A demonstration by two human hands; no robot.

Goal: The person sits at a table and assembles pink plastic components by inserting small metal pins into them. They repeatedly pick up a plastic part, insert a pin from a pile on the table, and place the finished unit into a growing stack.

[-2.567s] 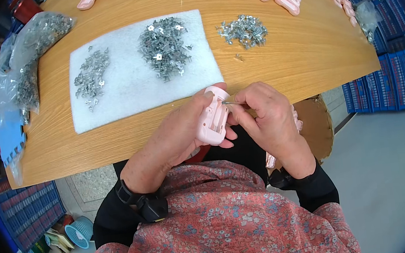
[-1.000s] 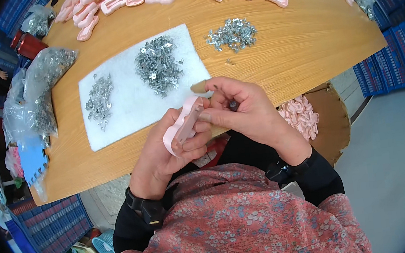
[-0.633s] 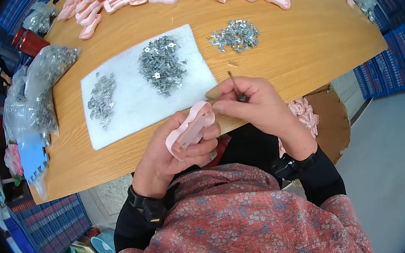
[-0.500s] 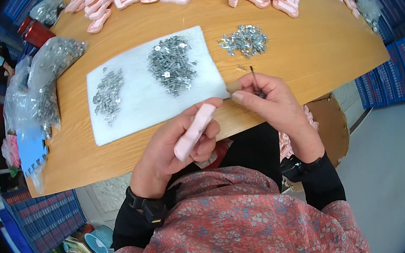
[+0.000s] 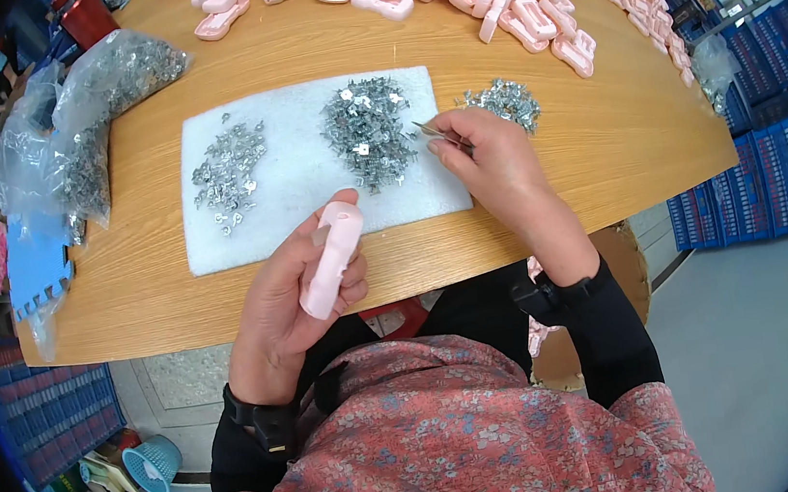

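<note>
My left hand [image 5: 274, 299], just off the table's near edge, is closed around a pink plastic casing [image 5: 335, 257] held upright with its narrow side showing. In my right hand [image 5: 496, 161] is a pair of thin dark tweezers [image 5: 446, 137], pinched between thumb and fingers. Their tips point left, beside the larger heap of small metal clips [image 5: 367, 132] on a white foam mat [image 5: 302, 208]. A smaller, looser group of metal parts [image 5: 230, 172] lies on the mat's left side. Beyond my right hand, another pile of shiny metal pieces [image 5: 514, 101] sits on the bare wood, partly hidden.
Many pink casings [image 5: 524, 22] are heaped along the far side of the wooden table [image 5: 635, 141]. Clear bags of metal parts [image 5: 118, 83] and a blue foam tile [image 5: 38, 262] lie at left. Below right stands a cardboard box [image 5: 615, 269].
My right hand has moved forward and left to the larger heap, with the tweezers now pointing left instead of up. My left hand has shifted left and turned the casing more upright.
</note>
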